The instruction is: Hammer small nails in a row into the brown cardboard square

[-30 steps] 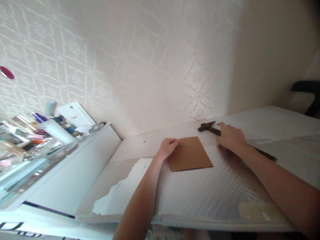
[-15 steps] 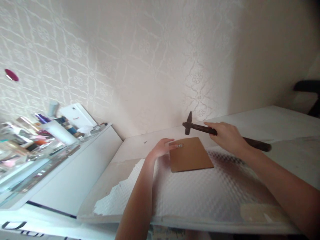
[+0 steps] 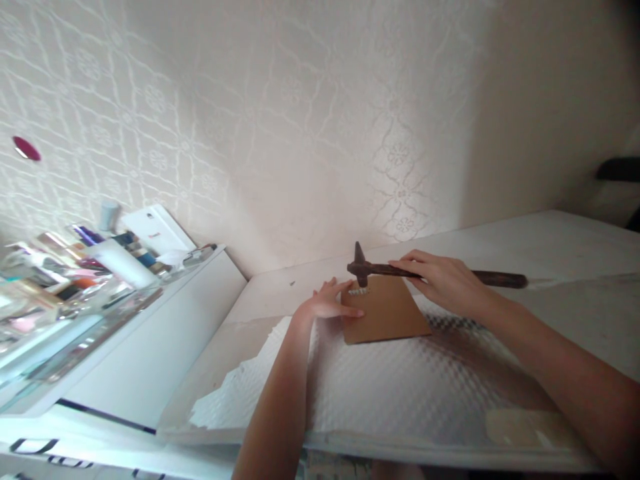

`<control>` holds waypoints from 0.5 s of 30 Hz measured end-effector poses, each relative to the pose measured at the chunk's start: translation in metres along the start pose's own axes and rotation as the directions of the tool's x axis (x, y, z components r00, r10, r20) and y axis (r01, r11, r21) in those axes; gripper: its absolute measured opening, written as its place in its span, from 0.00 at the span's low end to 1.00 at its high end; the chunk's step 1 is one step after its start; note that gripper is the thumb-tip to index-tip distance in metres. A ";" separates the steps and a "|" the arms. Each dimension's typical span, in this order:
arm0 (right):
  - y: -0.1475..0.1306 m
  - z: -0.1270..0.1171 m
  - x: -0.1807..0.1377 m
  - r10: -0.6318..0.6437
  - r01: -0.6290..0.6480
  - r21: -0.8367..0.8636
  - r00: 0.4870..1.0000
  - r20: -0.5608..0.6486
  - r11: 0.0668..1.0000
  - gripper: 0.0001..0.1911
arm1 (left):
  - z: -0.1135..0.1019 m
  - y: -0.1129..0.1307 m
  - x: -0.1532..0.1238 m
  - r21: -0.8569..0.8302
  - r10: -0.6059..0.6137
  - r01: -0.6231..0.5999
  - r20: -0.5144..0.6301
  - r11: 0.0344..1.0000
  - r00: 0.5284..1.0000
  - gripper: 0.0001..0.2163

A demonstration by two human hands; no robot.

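Observation:
A brown square board point(image 3: 387, 317) lies flat on the white table point(image 3: 550, 243), on a sheet of bubble wrap point(image 3: 400, 387). My right hand point(image 3: 443, 283) is closed round the dark handle of a hammer point(image 3: 373, 269), holding it level above the board's far left corner. The hammer's head hangs just over a small pale object point(image 3: 357, 292) at that corner. My left hand point(image 3: 327, 303) rests at the board's left edge, fingers pinched beside that small object, which is too small to name.
To the left stands a lower white shelf point(image 3: 150, 320) crowded with several cosmetic tubes and bottles point(image 3: 115, 257). A patterned wall rises right behind the table. A dark chair part point(image 3: 620, 170) shows at the far right.
My right hand picked the hammer up off the table, raised it, and brought its head left and down over the board's corner. My left hand stayed at that corner.

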State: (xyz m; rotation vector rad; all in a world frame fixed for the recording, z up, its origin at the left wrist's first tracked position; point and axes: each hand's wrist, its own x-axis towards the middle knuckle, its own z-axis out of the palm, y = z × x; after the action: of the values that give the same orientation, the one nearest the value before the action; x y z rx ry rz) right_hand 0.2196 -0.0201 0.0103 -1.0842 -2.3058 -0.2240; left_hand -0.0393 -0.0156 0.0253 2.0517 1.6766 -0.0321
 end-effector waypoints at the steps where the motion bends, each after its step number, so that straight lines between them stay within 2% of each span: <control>1: 0.000 0.000 0.000 -0.016 0.016 -0.005 1.000 0.019 1.000 0.23 | 0.000 0.000 0.000 -0.001 0.005 -0.005 -0.001 1.000 1.000 0.45; 4: 0.000 -0.001 0.000 -0.025 0.026 -0.013 0.999 0.031 1.000 0.23 | 0.000 0.001 0.000 -0.005 0.008 -0.008 -0.010 1.000 1.000 0.45; 8: 0.002 -0.001 0.000 0.011 -0.011 0.028 1.000 -0.029 1.000 0.23 | 0.000 0.003 -0.001 -0.013 -0.006 0.006 -0.013 1.000 1.000 0.45; 15: 0.006 0.003 -0.001 -0.007 0.006 0.039 0.999 0.031 0.999 0.22 | 0.000 0.002 -0.001 -0.004 0.000 0.000 -0.007 1.000 1.000 0.45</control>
State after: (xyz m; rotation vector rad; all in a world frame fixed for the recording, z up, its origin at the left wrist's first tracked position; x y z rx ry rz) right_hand 0.2231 -0.0153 0.0066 -1.0684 -2.3321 -0.1651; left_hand -0.0375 -0.0169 0.0263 2.0508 1.6798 -0.0209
